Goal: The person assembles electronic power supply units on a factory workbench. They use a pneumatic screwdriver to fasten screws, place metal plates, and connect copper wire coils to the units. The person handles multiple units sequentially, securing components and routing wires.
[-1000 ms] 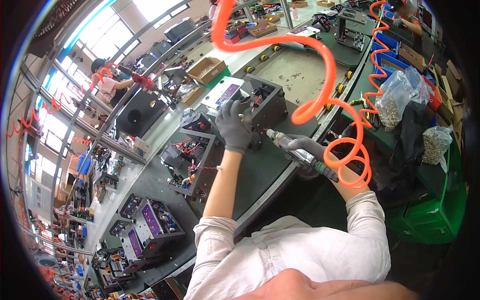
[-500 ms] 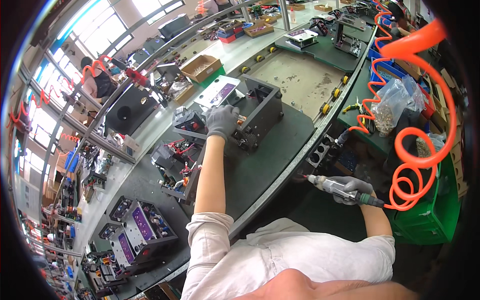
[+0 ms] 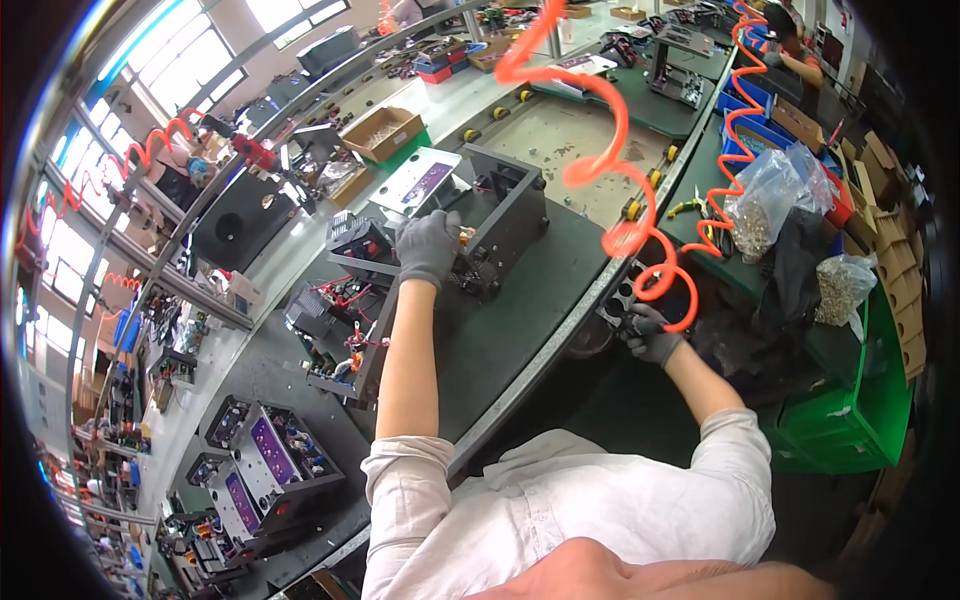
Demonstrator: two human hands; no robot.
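Note:
In a grey glove, my left hand (image 3: 427, 247) is closed at the near left of a black metal housing (image 3: 512, 215), and whatever is under its fingers is hidden. Close to those fingers are a white panel with a purple strip (image 3: 418, 183) and a black finned part (image 3: 358, 236). My right hand (image 3: 652, 336), gloved too, is down at a dark holder with round openings (image 3: 618, 298), by the table's edge. Its fingers are curled round the air screwdriver, which is mostly hidden there; the orange coiled air hose (image 3: 694, 305) runs down to this hand.
Part-built units (image 3: 270, 470) and wired assemblies (image 3: 335, 335) stand on the left. A metal rail (image 3: 530, 375) edges the green table. On the right are a green bin (image 3: 840, 430), bags of small parts (image 3: 757, 215) and cardboard. Another person (image 3: 790, 60) works at the far right.
My right hand has moved left and up with the air screwdriver, from beside the green bin to the holder. The hose has swung left. My left hand stays at the housing.

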